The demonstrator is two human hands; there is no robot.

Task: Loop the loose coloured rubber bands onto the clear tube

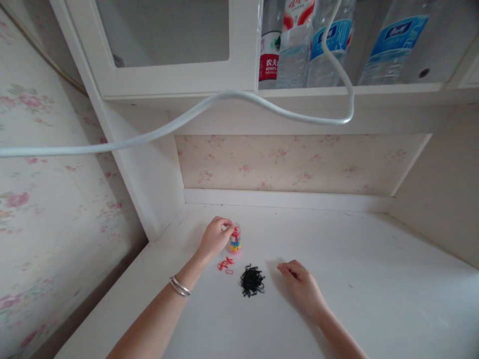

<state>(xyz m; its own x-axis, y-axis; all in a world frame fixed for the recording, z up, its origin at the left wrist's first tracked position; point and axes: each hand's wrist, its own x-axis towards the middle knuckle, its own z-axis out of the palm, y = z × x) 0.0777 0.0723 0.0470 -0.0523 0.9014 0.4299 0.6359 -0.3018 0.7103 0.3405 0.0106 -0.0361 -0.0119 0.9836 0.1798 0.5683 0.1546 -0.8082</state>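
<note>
A small clear jar (235,243) with layers of red, blue, yellow and pink bits stands upright on the white desktop. My left hand (216,237) is at its left, thumb and forefinger pinched together by the jar's mouth; whatever they pinch is too small to make out. Just below the jar lie several loose red rubber bands (225,264). A heap of black rubber bands (252,280) sits between my hands. To the right of that heap, my right hand (300,284) rests near the surface with its fingers curled closed, their contents hidden.
Overhead, a white cabinet (179,82) holds several plastic bottles (331,50) on its open shelf. A thick white cable (232,95) crosses the upper view. Side panels and a flowered back wall (284,162) enclose the white desktop (337,249).
</note>
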